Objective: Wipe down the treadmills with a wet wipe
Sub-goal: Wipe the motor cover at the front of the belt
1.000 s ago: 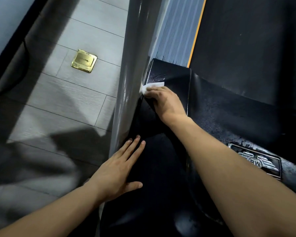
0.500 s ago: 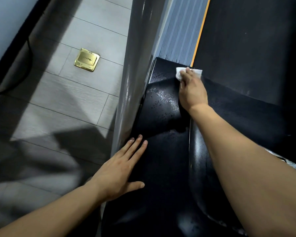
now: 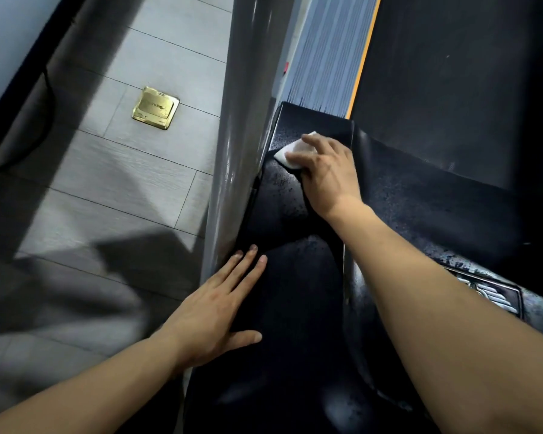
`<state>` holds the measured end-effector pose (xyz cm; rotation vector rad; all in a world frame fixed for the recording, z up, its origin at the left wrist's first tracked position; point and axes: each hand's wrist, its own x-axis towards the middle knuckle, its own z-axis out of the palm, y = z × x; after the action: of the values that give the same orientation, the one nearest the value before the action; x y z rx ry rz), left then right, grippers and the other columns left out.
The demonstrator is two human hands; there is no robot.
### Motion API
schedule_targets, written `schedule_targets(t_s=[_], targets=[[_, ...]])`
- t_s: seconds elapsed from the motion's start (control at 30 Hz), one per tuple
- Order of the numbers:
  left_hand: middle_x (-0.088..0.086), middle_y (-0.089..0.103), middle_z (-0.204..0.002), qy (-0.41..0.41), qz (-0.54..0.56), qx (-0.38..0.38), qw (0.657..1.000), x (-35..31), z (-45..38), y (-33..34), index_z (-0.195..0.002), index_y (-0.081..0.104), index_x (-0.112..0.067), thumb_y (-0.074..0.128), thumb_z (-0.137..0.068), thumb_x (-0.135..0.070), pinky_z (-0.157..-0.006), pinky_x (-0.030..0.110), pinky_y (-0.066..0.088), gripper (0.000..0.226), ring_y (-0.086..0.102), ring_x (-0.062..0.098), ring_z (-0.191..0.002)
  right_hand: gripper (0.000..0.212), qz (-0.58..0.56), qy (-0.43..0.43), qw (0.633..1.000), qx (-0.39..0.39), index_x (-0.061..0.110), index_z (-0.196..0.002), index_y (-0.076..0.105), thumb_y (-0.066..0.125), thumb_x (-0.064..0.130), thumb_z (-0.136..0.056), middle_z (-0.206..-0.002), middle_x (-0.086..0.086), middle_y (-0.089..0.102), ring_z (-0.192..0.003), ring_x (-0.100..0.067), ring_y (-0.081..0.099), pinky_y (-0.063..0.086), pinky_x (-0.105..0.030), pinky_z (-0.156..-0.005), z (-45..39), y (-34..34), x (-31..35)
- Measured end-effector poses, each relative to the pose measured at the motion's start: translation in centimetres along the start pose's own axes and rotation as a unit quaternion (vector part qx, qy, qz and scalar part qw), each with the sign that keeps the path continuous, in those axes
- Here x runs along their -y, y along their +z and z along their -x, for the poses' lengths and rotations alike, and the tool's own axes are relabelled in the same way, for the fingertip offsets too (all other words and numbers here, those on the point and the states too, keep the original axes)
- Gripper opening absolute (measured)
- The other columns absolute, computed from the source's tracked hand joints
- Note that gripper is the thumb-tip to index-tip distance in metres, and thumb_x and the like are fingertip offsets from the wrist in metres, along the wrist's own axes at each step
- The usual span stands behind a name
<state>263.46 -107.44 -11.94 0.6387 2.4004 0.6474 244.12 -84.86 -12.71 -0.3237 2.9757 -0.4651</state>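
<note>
A grey tiled floor [image 3: 157, 170] fills the left side, its boards laid in long pieces with thin dark joints. A square brass floor socket cover [image 3: 155, 108] is set into it, towards the far left, with a raised lid whose lettering is too small to read. A dark cable [image 3: 46, 120] curves along the far left edge beside a black skirting strip [image 3: 41, 45] at the foot of a pale wall [image 3: 10, 29]. Broad shadows [image 3: 132, 264] lie across the near floor.
</note>
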Motion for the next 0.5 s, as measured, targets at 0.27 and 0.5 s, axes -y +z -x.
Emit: schedule_targets(t_s=[0.27,0.5], targets=[[-0.016,-0.041,-0.158,-0.009,-0.004,0.014,1.0,-0.4,0.0,-0.4,-0.153,-0.031,-0.035,0.059,-0.088,-0.07,-0.122,0.022,-0.009,0.116,-0.034,0.004,-0.148,0.031,-0.025,-0.003,1.0,-0.014,0.019,-0.11,0.076,0.062,0.006,-0.085,-0.121,-0.007,0.068,-0.106,-0.036,0.059,0.05,-0.047,-0.09,1.0,0.3,1.9],[-0.018,-0.044,-0.156,-0.017,0.003,0.022,1.0,-0.6,0.0,-0.6,-0.152,-0.032,-0.036,0.06,-0.088,-0.068,-0.118,0.017,-0.014,0.117,-0.036,0.003,-0.146,0.024,-0.232,0.089,0.958,-0.144,0.018,-0.103,0.074,0.066,0.007,-0.084,-0.103,-0.004,0.069,-0.091,-0.022,0.065,0.053,-0.036,-0.084,1.6,-2.4,1.6]])
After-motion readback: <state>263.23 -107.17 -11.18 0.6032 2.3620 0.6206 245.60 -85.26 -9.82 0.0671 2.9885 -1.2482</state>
